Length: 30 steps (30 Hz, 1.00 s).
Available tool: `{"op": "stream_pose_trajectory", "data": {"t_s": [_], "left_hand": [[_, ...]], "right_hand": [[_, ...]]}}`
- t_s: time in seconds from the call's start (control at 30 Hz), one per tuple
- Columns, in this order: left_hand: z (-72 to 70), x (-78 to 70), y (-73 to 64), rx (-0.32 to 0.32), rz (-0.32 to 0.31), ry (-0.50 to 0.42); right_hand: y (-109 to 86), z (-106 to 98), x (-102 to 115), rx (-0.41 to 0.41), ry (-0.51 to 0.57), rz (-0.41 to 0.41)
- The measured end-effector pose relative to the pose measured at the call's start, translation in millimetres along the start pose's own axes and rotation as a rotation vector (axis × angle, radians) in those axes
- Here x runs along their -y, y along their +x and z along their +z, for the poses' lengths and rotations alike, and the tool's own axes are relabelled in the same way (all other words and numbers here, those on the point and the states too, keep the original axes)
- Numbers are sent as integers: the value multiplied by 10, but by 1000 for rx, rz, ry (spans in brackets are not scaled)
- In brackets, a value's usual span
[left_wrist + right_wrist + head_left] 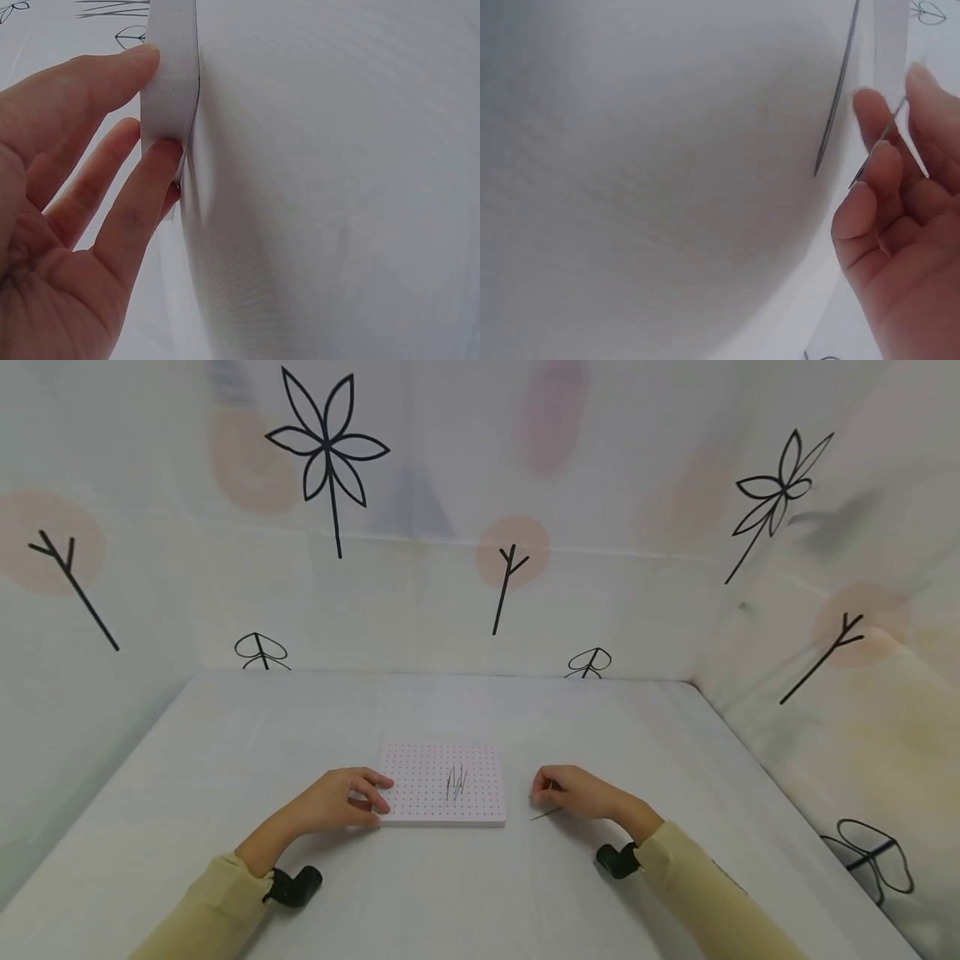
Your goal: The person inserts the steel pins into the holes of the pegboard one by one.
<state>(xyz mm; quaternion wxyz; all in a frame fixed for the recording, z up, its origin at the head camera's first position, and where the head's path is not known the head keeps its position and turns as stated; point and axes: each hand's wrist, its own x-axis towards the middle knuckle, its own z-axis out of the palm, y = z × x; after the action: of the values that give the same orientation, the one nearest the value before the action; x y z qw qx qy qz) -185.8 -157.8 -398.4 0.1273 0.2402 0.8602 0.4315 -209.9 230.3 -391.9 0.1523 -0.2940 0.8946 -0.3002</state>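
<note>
A flat white board (pixel 416 785) dotted with rows of small marks lies on the table, and several thin dark needles (pixel 456 783) stand up from its right half. My left hand (pixel 337 797) touches the board's left edge with loosely bent fingers; in the left wrist view its fingertips (pixel 162 154) meet the board's side (pixel 171 82). To the right of the board, my right hand (pixel 581 792) pinches a needle (pixel 890 124) between thumb and fingers. A second thin shape crosses its palm. Under that hand another needle (pixel 835 94) lies on the white cloth.
White cloth covers the table (pixel 450 893). Printed fabric walls (pixel 420 602) with plant drawings rise at the back and both sides. Black wrist-worn devices (pixel 296 887) sit under both sleeves, close to the table top.
</note>
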Motion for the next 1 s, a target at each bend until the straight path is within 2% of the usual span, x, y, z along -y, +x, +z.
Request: {"op": "stream_pose_trajectory", "data": {"t_s": [0.1, 0.3, 0.5, 0.73, 1.0], "left_hand": [[-10, -4, 1, 3, 1, -1], [-5, 19, 10, 4, -4, 8], [9, 30, 26, -1, -28, 14], [-6, 25, 13, 11, 5, -8], [-5, 35, 13, 6, 5, 1]], "right_hand": [[14, -7, 7, -53, 15, -35], [23, -4, 34, -126, 52, -29], [33, 18, 81, -162, 96, -32], [65, 31, 182, -204, 164, -53], [128, 69, 242, -224, 196, -68]]}}
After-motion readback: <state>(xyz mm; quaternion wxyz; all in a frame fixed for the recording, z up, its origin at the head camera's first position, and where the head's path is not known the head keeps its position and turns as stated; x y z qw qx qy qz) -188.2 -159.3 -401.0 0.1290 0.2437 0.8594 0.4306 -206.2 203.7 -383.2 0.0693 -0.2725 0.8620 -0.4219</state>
